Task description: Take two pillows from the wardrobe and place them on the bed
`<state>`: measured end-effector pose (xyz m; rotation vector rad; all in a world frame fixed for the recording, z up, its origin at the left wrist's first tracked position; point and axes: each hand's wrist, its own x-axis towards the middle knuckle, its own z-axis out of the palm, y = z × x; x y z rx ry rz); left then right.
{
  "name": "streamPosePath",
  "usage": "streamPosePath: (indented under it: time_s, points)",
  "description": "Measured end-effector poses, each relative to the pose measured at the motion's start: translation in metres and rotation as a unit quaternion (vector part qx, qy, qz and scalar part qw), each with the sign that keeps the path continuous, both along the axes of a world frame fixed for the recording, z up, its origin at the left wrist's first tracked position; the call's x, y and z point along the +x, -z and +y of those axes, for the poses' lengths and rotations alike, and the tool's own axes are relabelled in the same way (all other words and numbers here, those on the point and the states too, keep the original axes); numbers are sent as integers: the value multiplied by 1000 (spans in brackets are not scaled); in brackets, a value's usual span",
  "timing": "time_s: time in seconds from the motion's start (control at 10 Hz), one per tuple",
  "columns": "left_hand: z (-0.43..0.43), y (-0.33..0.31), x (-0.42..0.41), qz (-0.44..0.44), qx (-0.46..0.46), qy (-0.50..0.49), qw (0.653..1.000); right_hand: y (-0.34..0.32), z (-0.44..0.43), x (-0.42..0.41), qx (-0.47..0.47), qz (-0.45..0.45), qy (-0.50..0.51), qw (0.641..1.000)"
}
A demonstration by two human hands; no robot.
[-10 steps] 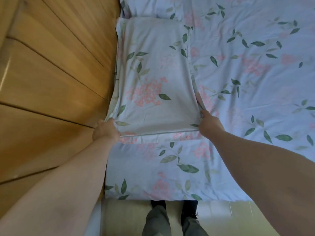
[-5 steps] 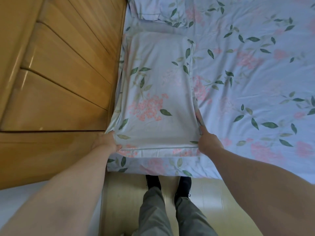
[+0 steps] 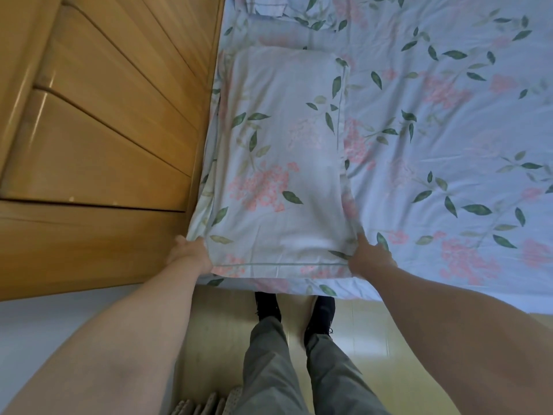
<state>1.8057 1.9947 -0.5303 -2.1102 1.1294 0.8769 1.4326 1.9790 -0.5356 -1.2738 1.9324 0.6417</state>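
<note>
A pale blue pillow (image 3: 281, 163) with pink flowers and green leaves lies flat on the bed (image 3: 449, 130), along its left side next to the wooden headboard. My left hand (image 3: 187, 250) grips the pillow's near left corner. My right hand (image 3: 366, 259) holds the near right corner, fingers pressed on the fabric. A second pillow (image 3: 287, 13) in the same print shows partly at the top, beyond the first one.
The wooden headboard (image 3: 104, 130) runs along the left. The bed's near edge is just in front of my legs and black shoes (image 3: 294, 307). A yellowish floor (image 3: 374, 339) lies below, with a patterned object (image 3: 206, 404) at the bottom.
The pillow has slid toward the bed's near edge with both hands still on its corners. The view has pulled back, showing more floor and my legs.
</note>
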Motion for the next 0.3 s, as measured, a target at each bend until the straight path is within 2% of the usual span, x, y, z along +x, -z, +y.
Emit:
streamPosePath:
  time_s: [0.1, 0.2, 0.3]
  points:
    - [6, 8, -3, -4, 32, -45, 998, -5, 7, 3, -3, 6, -32, 999]
    - [10, 8, -12, -29, 41, 0, 999, -8, 8, 5, -28, -53, -76, 995]
    - [5, -23, -36, 12, 5, 39, 999, -32, 3, 19, -85, -119, -35, 989]
